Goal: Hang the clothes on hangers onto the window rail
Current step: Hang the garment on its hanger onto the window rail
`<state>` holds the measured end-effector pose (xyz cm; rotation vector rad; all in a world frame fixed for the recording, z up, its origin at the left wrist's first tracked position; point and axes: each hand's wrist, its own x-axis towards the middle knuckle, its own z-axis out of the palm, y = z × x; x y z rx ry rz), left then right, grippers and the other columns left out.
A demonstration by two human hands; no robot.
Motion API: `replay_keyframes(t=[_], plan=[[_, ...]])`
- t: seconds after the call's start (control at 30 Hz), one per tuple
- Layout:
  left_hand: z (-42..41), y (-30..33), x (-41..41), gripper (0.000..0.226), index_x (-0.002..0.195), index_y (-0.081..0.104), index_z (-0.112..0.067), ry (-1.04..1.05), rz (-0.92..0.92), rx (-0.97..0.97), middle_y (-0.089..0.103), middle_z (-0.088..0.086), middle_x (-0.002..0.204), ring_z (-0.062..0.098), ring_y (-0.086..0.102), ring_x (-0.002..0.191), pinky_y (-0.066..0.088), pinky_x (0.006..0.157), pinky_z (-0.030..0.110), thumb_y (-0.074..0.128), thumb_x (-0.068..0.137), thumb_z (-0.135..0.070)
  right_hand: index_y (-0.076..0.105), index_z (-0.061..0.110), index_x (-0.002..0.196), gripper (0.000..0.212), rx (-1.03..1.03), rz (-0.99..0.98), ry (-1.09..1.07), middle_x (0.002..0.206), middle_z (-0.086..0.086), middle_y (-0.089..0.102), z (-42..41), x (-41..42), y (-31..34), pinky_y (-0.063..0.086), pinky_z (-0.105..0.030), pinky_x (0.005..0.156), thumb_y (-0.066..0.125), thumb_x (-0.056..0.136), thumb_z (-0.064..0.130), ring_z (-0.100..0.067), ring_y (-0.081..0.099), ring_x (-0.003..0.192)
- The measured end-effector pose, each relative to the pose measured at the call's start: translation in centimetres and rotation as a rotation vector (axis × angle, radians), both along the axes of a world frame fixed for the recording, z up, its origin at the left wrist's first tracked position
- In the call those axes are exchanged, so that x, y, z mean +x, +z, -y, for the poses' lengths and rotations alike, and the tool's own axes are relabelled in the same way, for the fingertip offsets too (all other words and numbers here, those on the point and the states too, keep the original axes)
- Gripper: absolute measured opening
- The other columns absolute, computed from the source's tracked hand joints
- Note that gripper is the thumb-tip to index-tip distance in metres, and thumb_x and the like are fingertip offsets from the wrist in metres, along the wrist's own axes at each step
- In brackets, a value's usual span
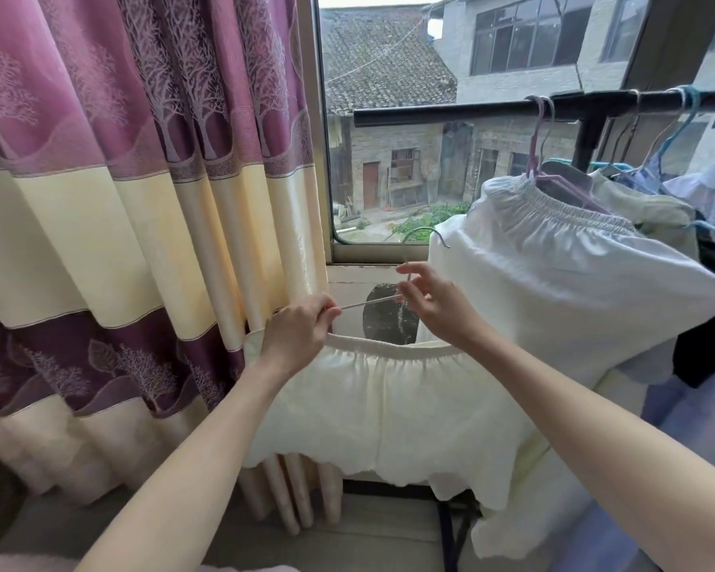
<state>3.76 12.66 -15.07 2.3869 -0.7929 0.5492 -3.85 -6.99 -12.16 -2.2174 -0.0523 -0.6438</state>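
A pale cream garment with an elastic waistband [389, 398] hangs in front of me on a thin metal hanger [368, 301], whose hook [426, 233] curves up by the window sill. My left hand [300, 330] grips the hanger's left arm together with the waistband. My right hand [430, 301] pinches the hanger wire near its neck. The black window rail [442, 111] runs above to the right. On the rail a white garment [554, 262] hangs from a pink hanger [537, 130].
A purple and cream curtain [141, 200] fills the left side, right next to my left hand. More clothes on blue hangers [677, 130] crowd the rail at the far right. The window glass [389, 138] lies behind the rail's left end.
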Motion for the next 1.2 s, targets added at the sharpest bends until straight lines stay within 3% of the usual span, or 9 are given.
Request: replay_keyframes(t=[0.17, 0.43, 0.5, 0.57, 0.63, 0.8, 0.9, 1.03, 1.2], plan=[[-3.2, 0.3, 0.8, 0.020, 0.096, 0.059, -0.013, 0.248, 0.028, -0.125, 0.065, 0.003, 0.083, 0.028, 0.059, 0.074, 0.032, 0.060, 0.029, 0.045, 0.097, -0.026, 0.047, 0.012, 0.130, 0.047, -0.243, -0.194, -0.341, 0.126, -0.014, 0.058, 3.3, 0.7, -2.0, 0.039, -0.040, 0.099, 0.036, 0.085, 0.009, -0.032, 0.047, 0.119], [-7.2, 1.4, 1.5, 0.016, 0.089, 0.060, -0.008, 0.311, 0.053, -0.313, 0.062, 0.004, 0.074, 0.025, 0.052, 0.070, 0.031, 0.062, 0.029, 0.050, 0.094, -0.019, 0.010, 0.016, 0.146, 0.064, -0.023, -0.292, -0.406, 0.139, -0.017, 0.043, 3.2, 3.3, -2.5, 0.040, -0.041, 0.099, 0.043, 0.091, 0.011, -0.039, 0.049, 0.118], [-8.0, 1.2, 1.5, 0.015, 0.085, 0.060, -0.009, 0.299, 0.036, -0.348, 0.057, 0.000, 0.068, 0.022, 0.050, 0.067, 0.032, 0.061, 0.029, 0.053, 0.093, -0.019, 0.021, 0.018, 0.142, 0.057, 0.095, -0.222, -0.426, 0.130, -0.014, 0.053, 2.7, 4.2, -2.2, 0.047, -0.042, 0.090, 0.043, 0.091, 0.013, -0.041, 0.061, 0.097], [-8.8, 0.8, 1.8, 0.016, 0.082, 0.060, -0.010, 0.349, 0.028, -0.385, 0.059, 0.002, 0.067, 0.024, 0.052, 0.067, 0.032, 0.060, 0.029, 0.054, 0.092, -0.021, 0.050, 0.008, 0.117, 0.029, 0.108, -0.185, -0.505, 0.110, -0.019, 0.064, 2.5, 4.7, -1.9, 0.046, -0.038, 0.083, 0.043, 0.089, 0.010, -0.040, 0.061, 0.094], [-9.7, 0.5, 2.3, 0.017, 0.083, 0.061, -0.010, 0.459, 0.019, -0.405, 0.066, 0.008, 0.074, 0.030, 0.056, 0.072, 0.033, 0.060, 0.031, 0.053, 0.092, -0.022, 0.060, 0.005, 0.092, 0.018, 0.070, -0.203, -0.550, 0.096, -0.022, 0.066, 2.4, 4.5, -2.1, 0.044, -0.035, 0.078, 0.043, 0.085, 0.004, -0.039, 0.059, 0.096], [-10.0, 0.4, 2.3, 0.017, 0.086, 0.063, -0.010, 0.569, -0.126, -0.302, 0.068, 0.014, 0.088, 0.037, 0.058, 0.088, 0.036, 0.065, 0.033, 0.051, 0.091, -0.021, 0.062, 0.004, 0.103, 0.024, 0.100, -0.369, -0.612, 0.114, -0.022, 0.062, 2.6, 3.8, -3.7, 0.043, -0.034, 0.088, 0.049, 0.083, 0.004, -0.038, 0.054, 0.109], [-8.5, 2.3, 2.4, 0.019, 0.080, 0.063, -0.010, 0.387, -0.471, -0.263, 0.062, 0.009, 0.079, 0.028, 0.057, 0.079, 0.039, 0.064, 0.030, 0.051, 0.092, -0.019, 0.053, 0.010, 0.124, 0.041, 0.034, -0.407, -0.542, 0.127, -0.018, 0.056, 2.3, 4.5, -2.5, 0.040, -0.034, 0.095, 0.044, 0.084, 0.005, -0.036, 0.050, 0.118], [-5.4, 4.7, 1.6, 0.029, 0.066, 0.053, -0.009, -0.074, -1.081, -0.299, 0.046, 0.003, 0.061, 0.009, 0.041, 0.048, 0.030, 0.049, 0.021, 0.047, 0.095, -0.010, 0.054, 0.011, 0.123, 0.037, -0.051, -0.260, -0.423, 0.122, -0.013, 0.061, 2.0, 5.1, -0.2, 0.045, -0.038, 0.096, 0.040, 0.089, 0.010, -0.032, 0.055, 0.112], [-0.2, 7.6, -0.5, 0.033, 0.060, 0.049, -0.011, -0.162, -1.010, -0.421, 0.048, 0.001, 0.057, 0.007, 0.045, 0.044, 0.039, 0.043, 0.016, 0.046, 0.093, -0.009, 0.057, 0.003, 0.117, 0.031, -0.145, -0.055, -0.396, 0.112, -0.017, 0.064, 2.7, 4.4, 3.5, 0.045, -0.034, 0.088, 0.040, 0.092, 0.006, -0.032, 0.059, 0.104]])
